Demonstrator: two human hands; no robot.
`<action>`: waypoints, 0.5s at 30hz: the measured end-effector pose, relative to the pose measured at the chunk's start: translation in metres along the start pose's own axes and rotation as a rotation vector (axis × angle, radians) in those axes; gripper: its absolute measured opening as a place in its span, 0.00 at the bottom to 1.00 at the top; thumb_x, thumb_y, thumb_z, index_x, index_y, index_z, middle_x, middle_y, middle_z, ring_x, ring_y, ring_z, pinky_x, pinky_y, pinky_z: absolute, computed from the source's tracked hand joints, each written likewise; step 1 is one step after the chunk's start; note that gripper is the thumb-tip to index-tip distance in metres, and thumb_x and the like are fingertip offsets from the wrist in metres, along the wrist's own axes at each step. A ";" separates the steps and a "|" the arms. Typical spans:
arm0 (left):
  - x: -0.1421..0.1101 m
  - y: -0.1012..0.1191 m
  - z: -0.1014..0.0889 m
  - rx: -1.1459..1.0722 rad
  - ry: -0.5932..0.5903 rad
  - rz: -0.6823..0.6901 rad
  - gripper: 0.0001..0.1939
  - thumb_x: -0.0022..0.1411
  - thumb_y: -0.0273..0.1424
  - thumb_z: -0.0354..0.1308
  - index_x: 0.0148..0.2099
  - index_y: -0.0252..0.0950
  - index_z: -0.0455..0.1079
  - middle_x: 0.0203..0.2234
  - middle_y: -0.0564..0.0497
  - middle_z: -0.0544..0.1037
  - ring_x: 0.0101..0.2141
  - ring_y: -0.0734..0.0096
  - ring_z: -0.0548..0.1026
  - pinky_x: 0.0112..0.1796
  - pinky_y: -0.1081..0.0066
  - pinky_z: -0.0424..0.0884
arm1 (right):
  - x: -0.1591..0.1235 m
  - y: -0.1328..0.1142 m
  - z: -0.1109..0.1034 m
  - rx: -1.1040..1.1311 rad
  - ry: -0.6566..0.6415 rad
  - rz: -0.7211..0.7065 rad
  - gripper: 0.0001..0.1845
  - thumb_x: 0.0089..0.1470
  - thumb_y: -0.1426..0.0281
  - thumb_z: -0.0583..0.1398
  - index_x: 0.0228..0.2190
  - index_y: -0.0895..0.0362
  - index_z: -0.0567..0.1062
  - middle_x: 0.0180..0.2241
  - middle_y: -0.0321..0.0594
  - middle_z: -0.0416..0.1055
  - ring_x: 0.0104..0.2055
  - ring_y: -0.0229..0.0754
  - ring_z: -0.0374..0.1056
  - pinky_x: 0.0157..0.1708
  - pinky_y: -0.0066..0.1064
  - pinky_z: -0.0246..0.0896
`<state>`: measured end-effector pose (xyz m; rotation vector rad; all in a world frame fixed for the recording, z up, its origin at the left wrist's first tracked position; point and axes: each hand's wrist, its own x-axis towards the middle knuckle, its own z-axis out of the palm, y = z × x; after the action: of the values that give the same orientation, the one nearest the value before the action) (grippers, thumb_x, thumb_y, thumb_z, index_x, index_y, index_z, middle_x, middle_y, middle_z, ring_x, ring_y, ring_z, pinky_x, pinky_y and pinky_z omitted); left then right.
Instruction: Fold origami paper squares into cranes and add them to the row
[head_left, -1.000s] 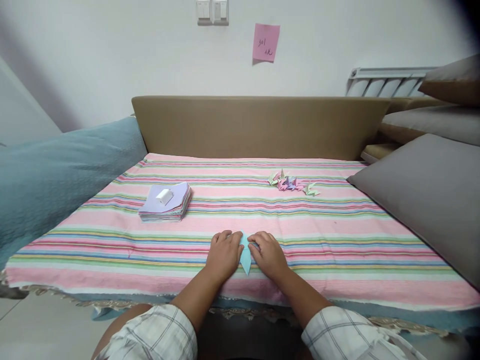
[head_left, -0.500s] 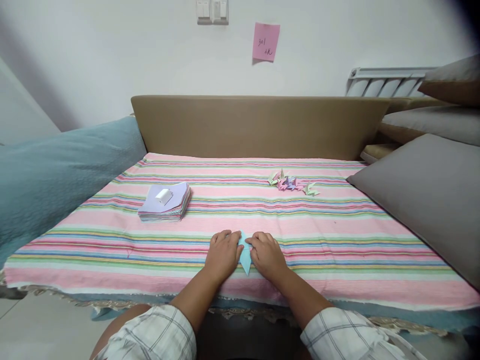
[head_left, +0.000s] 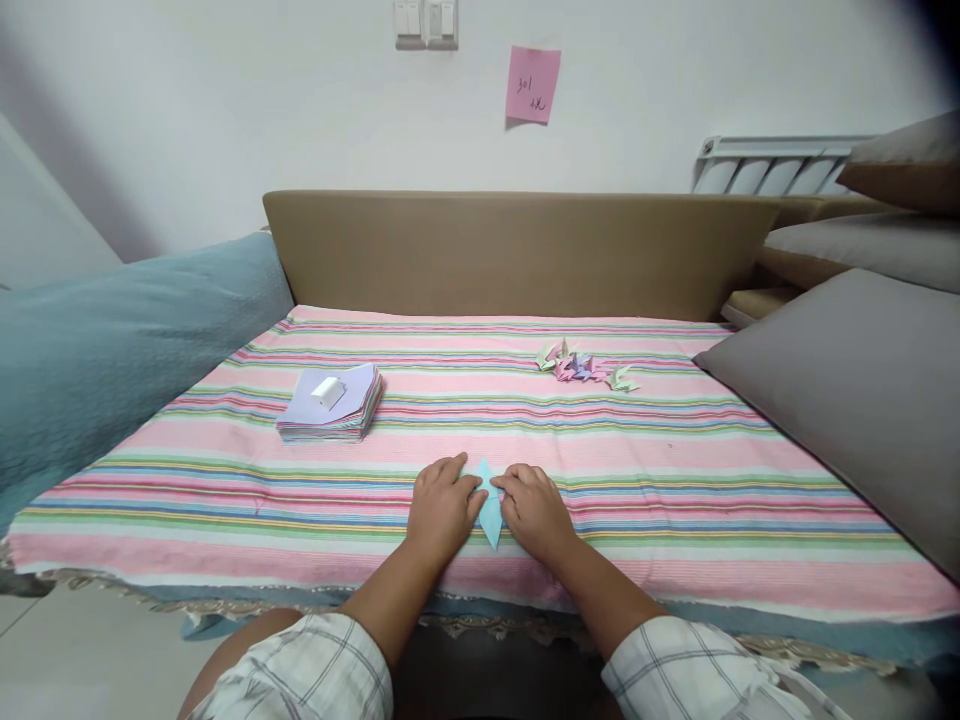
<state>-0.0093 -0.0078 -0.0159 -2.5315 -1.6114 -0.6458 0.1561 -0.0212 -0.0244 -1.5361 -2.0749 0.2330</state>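
A light-blue folded paper (head_left: 490,516), a narrow diamond with pointed ends, lies flat on the striped cloth between my hands. At its left edge, my left hand (head_left: 442,502) has its thumb and a fingertip closed at the paper, with another finger stretched past them. On the opposite edge, my right hand (head_left: 534,507) presses the paper with its thumb and bent fingers. Both palms face down, so the undersides of the fingers are hidden.
A stack of coloured paper (head_left: 330,408) stands at left with a small white block (head_left: 328,392) on top. Several folded paper cranes (head_left: 581,366) sit at the back right. A grey cushion (head_left: 847,390) borders the right side; the striped cloth (head_left: 225,540) covers the seat.
My left hand's fingers have shifted slightly left and lifted off the paper's upper part, showing more of its top point. My right hand and the paper stay nearly still.
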 end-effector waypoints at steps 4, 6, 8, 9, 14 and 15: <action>-0.002 -0.001 0.002 -0.016 0.065 0.044 0.12 0.60 0.35 0.55 0.46 0.43 0.72 0.47 0.48 0.73 0.47 0.58 0.66 0.47 0.58 0.63 | 0.001 0.002 0.001 0.010 0.014 -0.010 0.17 0.53 0.76 0.52 0.42 0.53 0.74 0.39 0.41 0.69 0.43 0.44 0.60 0.44 0.34 0.56; -0.003 -0.001 0.003 -0.023 0.065 0.059 0.11 0.61 0.34 0.54 0.44 0.43 0.73 0.43 0.48 0.74 0.44 0.60 0.68 0.45 0.59 0.64 | 0.001 0.001 0.002 -0.003 0.042 0.003 0.16 0.56 0.72 0.52 0.44 0.54 0.73 0.40 0.43 0.68 0.43 0.45 0.61 0.45 0.35 0.56; -0.002 -0.001 0.003 -0.040 0.054 0.053 0.10 0.61 0.35 0.53 0.43 0.43 0.73 0.40 0.49 0.75 0.41 0.61 0.68 0.43 0.61 0.64 | 0.001 0.000 0.002 -0.026 0.071 0.026 0.15 0.57 0.68 0.53 0.45 0.55 0.73 0.42 0.44 0.68 0.44 0.46 0.61 0.45 0.36 0.56; -0.002 -0.001 0.002 -0.052 0.051 0.044 0.11 0.61 0.35 0.53 0.44 0.42 0.73 0.39 0.49 0.75 0.41 0.61 0.68 0.43 0.61 0.64 | 0.001 -0.001 0.002 -0.036 0.077 0.035 0.15 0.57 0.67 0.53 0.45 0.55 0.73 0.43 0.45 0.68 0.45 0.47 0.61 0.46 0.37 0.56; -0.001 0.001 -0.002 -0.124 0.033 -0.020 0.09 0.59 0.34 0.56 0.42 0.39 0.70 0.37 0.50 0.75 0.40 0.62 0.68 0.42 0.63 0.62 | 0.000 -0.001 0.002 -0.014 0.055 0.026 0.16 0.56 0.66 0.54 0.45 0.53 0.73 0.46 0.44 0.68 0.47 0.48 0.60 0.47 0.39 0.56; -0.001 0.001 -0.003 -0.139 0.023 -0.033 0.08 0.59 0.34 0.56 0.41 0.39 0.70 0.36 0.50 0.75 0.40 0.62 0.68 0.42 0.63 0.62 | 0.000 -0.001 0.002 0.005 0.055 0.017 0.16 0.56 0.66 0.55 0.45 0.53 0.72 0.46 0.44 0.68 0.48 0.48 0.61 0.47 0.39 0.56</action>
<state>-0.0096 -0.0104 -0.0131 -2.5865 -1.6590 -0.8156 0.1545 -0.0207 -0.0258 -1.5412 -2.0174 0.1996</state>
